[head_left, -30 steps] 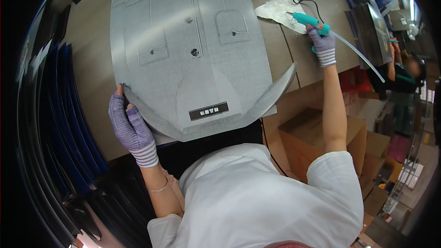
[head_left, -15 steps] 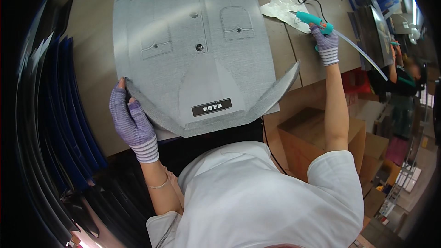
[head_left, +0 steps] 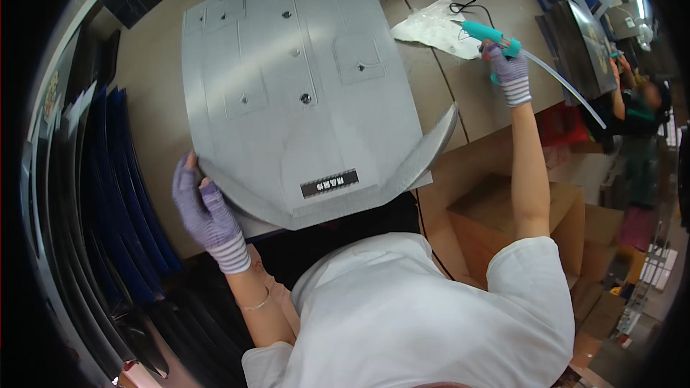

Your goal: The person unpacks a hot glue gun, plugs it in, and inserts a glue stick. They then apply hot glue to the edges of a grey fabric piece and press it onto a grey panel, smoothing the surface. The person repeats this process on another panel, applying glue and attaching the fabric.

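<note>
A large grey panel (head_left: 273,136), pictured like a denim jacket with pockets and buttons, lies on the table with its collar end towards me. A raised collar strip (head_left: 420,162) curves along that near end, around a black label (head_left: 329,183). My left hand (head_left: 205,215), in a purple striped glove with bare fingertips, has its fingers closed at the collar's left tip. In my right hand (head_left: 509,72), gloved alike, is a teal hot glue gun (head_left: 492,34). Its nozzle points left over a crumpled white sheet (head_left: 438,29), and a long clear glue stick (head_left: 564,86) trails out behind.
Blue and black folders or panels (head_left: 129,201) stand in a row at the left. A black cord (head_left: 471,6) loops behind the glue gun. Cardboard boxes (head_left: 517,208) are below the table's right edge. Another person (head_left: 632,108) works at the far right.
The panel and my left hand sit lower in the picture as the view shifts. My right hand still holds the glue gun by the white sheet, nearly unmoved in the picture.
</note>
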The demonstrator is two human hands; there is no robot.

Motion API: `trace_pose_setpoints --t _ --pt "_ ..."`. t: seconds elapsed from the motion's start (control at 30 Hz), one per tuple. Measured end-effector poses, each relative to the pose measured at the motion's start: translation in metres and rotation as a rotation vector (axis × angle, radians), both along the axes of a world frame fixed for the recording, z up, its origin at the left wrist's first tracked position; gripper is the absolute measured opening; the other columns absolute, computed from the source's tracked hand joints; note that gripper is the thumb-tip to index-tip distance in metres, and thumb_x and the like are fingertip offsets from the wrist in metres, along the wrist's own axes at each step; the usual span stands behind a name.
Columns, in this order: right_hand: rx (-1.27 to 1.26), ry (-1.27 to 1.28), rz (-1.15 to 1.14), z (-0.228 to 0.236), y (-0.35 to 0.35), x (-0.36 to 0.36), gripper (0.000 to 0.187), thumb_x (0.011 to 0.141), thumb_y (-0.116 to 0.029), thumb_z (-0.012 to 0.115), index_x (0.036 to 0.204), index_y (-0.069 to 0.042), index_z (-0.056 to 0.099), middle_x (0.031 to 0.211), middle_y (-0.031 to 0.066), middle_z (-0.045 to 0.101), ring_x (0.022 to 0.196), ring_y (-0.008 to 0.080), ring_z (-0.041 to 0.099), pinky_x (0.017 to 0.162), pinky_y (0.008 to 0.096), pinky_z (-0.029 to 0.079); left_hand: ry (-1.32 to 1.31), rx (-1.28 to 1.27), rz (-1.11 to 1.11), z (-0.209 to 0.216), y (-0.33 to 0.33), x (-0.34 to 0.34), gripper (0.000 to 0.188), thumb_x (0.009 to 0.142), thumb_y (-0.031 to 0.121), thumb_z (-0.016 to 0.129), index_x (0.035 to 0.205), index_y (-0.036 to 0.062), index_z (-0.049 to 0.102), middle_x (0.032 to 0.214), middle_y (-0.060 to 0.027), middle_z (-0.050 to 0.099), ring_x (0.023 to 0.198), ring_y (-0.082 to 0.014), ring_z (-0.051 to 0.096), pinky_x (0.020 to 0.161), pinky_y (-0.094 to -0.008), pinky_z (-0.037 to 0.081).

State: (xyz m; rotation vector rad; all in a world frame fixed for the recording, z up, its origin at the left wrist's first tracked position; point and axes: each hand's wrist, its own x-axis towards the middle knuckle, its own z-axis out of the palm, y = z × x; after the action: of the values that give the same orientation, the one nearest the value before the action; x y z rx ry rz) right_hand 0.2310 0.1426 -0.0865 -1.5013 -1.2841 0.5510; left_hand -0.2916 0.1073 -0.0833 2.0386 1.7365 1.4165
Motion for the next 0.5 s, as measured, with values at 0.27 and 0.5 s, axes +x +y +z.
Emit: trace_pose_setpoints --t 0.27,0.5 --pt "0.074 0.004 -0.102 -0.003 -0.011 0.035 0.026 0.086 -0.024 0.066 0.092 0.001 0.065 0.084 0.0067 0.067 0.08 0.0131 0.062 0.075 0.0273 0.048 0.254 0.007 -0.558 0.107 0.059 0.108 0.035 0.074 -0.006 0.063 0.108 0.002 0.061 0.111 -0.013 0.061 0.105 -0.0257 0.058 0.09 -0.033 0.045" --pt "0.143 -0.025 -0.067 0.011 -0.034 0.008 0.022 0.085 -0.023 0.066 0.09 -0.001 0.064 0.083 0.0051 0.066 0.079 0.0117 0.061 0.072 0.026 0.047 0.866 -0.143 -0.573 0.029 0.142 0.312 0.023 0.08 0.018 0.06 0.099 0.0049 0.063 0.099 -0.0131 0.062 0.099 -0.0278 0.059 0.086 -0.0386 0.046"
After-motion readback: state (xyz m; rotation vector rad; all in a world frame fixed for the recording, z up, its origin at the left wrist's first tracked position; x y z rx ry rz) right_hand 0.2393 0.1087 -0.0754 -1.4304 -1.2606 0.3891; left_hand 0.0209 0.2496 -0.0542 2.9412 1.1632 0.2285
